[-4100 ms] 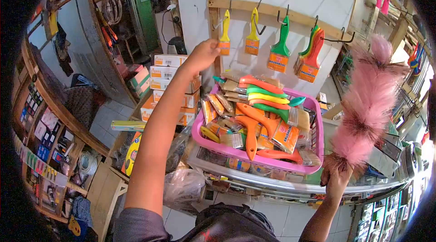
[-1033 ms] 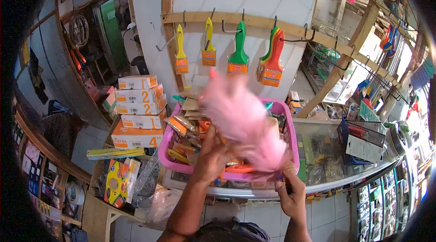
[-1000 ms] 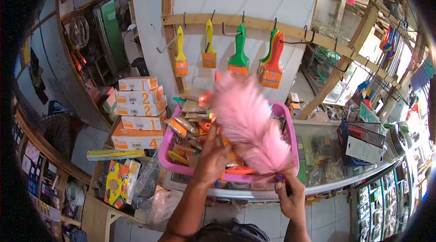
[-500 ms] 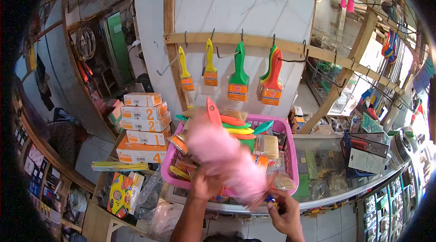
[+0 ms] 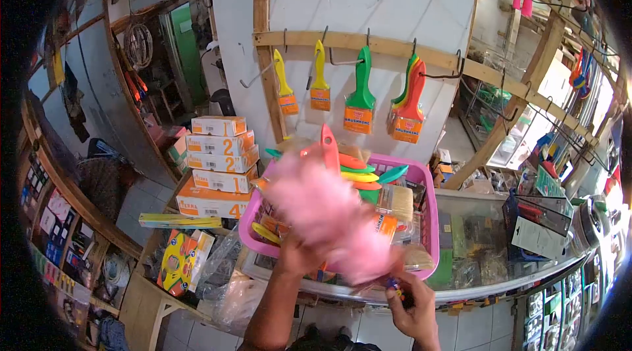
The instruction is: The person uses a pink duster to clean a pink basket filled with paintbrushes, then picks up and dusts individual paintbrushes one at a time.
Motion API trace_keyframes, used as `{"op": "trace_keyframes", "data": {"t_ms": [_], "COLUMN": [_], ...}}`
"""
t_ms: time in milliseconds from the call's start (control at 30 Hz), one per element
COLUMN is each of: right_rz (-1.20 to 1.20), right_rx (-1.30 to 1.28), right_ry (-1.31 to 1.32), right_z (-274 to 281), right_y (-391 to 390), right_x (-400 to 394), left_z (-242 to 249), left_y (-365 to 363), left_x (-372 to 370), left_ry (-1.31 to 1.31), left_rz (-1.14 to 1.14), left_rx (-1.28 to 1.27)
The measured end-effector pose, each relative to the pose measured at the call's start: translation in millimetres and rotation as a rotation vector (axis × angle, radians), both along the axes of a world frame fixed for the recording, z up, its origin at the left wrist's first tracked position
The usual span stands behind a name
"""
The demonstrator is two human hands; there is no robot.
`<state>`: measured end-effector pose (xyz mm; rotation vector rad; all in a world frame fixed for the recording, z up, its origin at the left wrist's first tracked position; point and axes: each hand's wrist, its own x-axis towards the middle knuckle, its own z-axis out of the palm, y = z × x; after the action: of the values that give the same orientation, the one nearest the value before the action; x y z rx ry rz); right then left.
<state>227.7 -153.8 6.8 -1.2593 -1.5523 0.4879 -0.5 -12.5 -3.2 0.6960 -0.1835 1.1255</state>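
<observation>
A pink fluffy duster (image 5: 322, 203), smeared by motion, slants across the pink plastic basket (image 5: 432, 219). My right hand (image 5: 413, 303) is closed around its dark bluish handle at the lower right end. Close under the duster's fluff is my left hand (image 5: 299, 257); its fingers are hidden behind the pink blur, so what it holds or touches does not show. Paintbrushes with red, green, yellow and orange handles fill the basket, among them a wide pale-bristled paintbrush (image 5: 397, 201).
More paintbrushes (image 5: 360, 87) hang from hooks on a wooden rail (image 5: 388, 41). Stacked orange-and-white boxes (image 5: 220, 183) stand left of the basket. On the right run a glass counter (image 5: 474, 219) and a dark rack (image 5: 536, 226) of packaged goods.
The view has shifted, so the surroundings sit slightly further right and higher. The duster stays over the basket, still blurred, with its handle in my right hand.
</observation>
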Motion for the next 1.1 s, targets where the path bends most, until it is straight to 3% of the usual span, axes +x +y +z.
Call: {"op": "trace_keyframes", "data": {"t_ms": [67, 100, 133, 167, 200, 267, 333, 400, 433, 567, 600, 667, 733, 800, 833, 933, 967, 1000, 1067, 1100], "right_rz": [0.032, -0.034, -0.113, -0.164, -0.213, -0.034, -0.070, -0.205, -0.278, -0.008, -0.080, -0.219, -0.271, -0.196, -0.052, -0.117, -0.209, -0.293, -0.319, -0.218], "right_rx": [0.098, -0.112, -0.154, -0.126, -0.093, -0.017, 0.060, 0.049, -0.029, 0.144, 0.089, -0.029, 0.029, 0.068, 0.081, 0.012, -0.039, -0.127, 0.028, 0.004], "right_ry": [-0.195, 0.171, 0.396, 0.300, 0.205, -0.058, -0.006, 0.127, 0.264, -0.169, -0.049, 0.192, 0.267, 0.137, -0.118, -0.095, 0.097, 0.359, 0.218, 0.041], "right_z": [15.1, 8.1, 12.2, 7.1, 2.5, 19.4, 13.2, 10.7, 16.7, 24.3, 18.0, -1.0, -3.9, 1.5, 10.3, 25.4, -3.0, 6.1, 1.6, 8.6], "right_y": [3.1, 0.6, -4.2, -6.7, -7.4, -8.6, -4.7, -3.5, -9.5, -10.8, -8.9, -7.9, -9.2, -12.6, -11.5, -12.3, -7.4, -8.7, -3.4, -8.1], "right_x": [8.4, 8.8, 5.9, 8.4, 10.8, 8.9, 12.1, 19.1, 13.6, 15.9, 19.5, 26.0, 19.8, 14.5, 17.8, 9.2, 20.7, 13.6, 13.1, 12.6], "left_z": [15.1, 23.7, 27.6, 26.9, 11.0, -12.4, -6.9, 4.7, 15.4, -3.2, -0.4, 6.1, 13.1, 15.8, 0.3, -7.6, 3.2, 21.0, 25.3, 8.2], "left_y": [-1.3, -9.6, -13.1, -10.3, -4.2, 5.6, 7.6, 1.6, -3.9, -1.2, -1.3, -0.3, -3.6, -2.6, 1.1, -3.5, 0.6, -6.7, -6.8, -3.1], "left_x": [3.2, 6.8, 8.5, 3.6, -1.0, -4.8, -3.7, -0.3, 2.0, -2.9, -4.1, 0.9, 1.9, 2.8, 3.0, -1.3, 1.1, 2.8, 4.0, 1.6], "left_ry": [-0.022, 0.138, 0.298, 0.277, 0.217, 0.069, -0.094, 0.210, 0.192, -0.030, -0.103, 0.170, 0.120, 0.121, 0.036, 0.299, 0.165, 0.140, 0.157, 0.138], "left_rz": [-0.065, 0.087, 0.238, 0.073, 0.052, -0.044, -0.202, 0.087, 0.040, -0.069, -0.126, 0.037, -0.009, -0.001, 0.005, 0.144, 0.034, 0.005, -0.009, 0.011], "left_rx": [0.098, 0.031, -0.036, 0.026, -0.008, -0.041, -0.050, 0.102, 0.058, -0.206, -0.259, -0.013, -0.039, -0.018, -0.063, -0.369, -0.051, -0.085, -0.016, -0.029]}}
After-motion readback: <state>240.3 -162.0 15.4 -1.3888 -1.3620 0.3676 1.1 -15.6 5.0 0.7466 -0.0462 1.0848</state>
